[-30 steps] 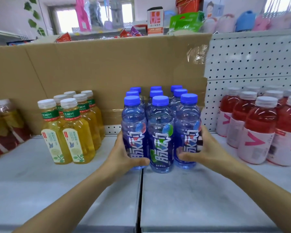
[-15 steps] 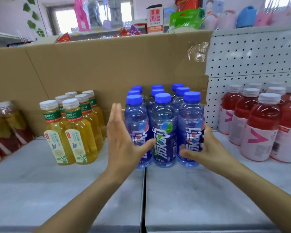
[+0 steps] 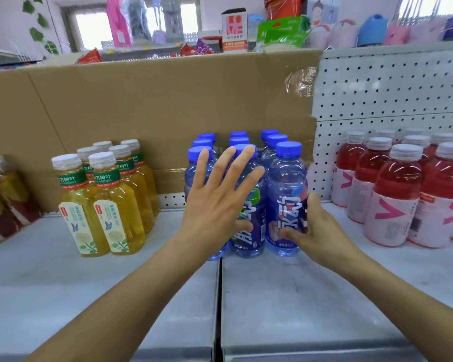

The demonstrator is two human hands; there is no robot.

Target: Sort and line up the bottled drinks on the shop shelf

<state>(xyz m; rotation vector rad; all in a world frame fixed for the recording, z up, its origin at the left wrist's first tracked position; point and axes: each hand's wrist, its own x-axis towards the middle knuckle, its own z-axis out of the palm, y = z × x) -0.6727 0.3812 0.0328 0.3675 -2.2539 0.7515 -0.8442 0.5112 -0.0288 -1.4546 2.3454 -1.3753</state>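
Note:
A block of blue bottles with blue caps [image 3: 285, 194] stands in three rows at the middle of the grey shelf [image 3: 298, 296]. My left hand [image 3: 215, 202] is spread flat, fingers apart, in front of the front-left and front-middle blue bottles, holding nothing. My right hand [image 3: 317, 231] wraps the lower part of the front-right blue bottle, thumb across its label. Yellow tea bottles [image 3: 107, 199] with white caps stand in two rows to the left. Red drink bottles [image 3: 395, 194] with pink labels stand to the right.
A brown cardboard sheet [image 3: 141, 113] lines the back behind the yellow and blue bottles. White pegboard [image 3: 390, 87] backs the red ones. Dark red-and-yellow bottles [image 3: 0, 197] sit at the far left edge. A seam [image 3: 219, 296] splits the shelf below the blue bottles.
My left hand let go of the left side of the blue block, rose and swung right across the front bottles, fingers spread. My right hand stayed on the front-right bottle.

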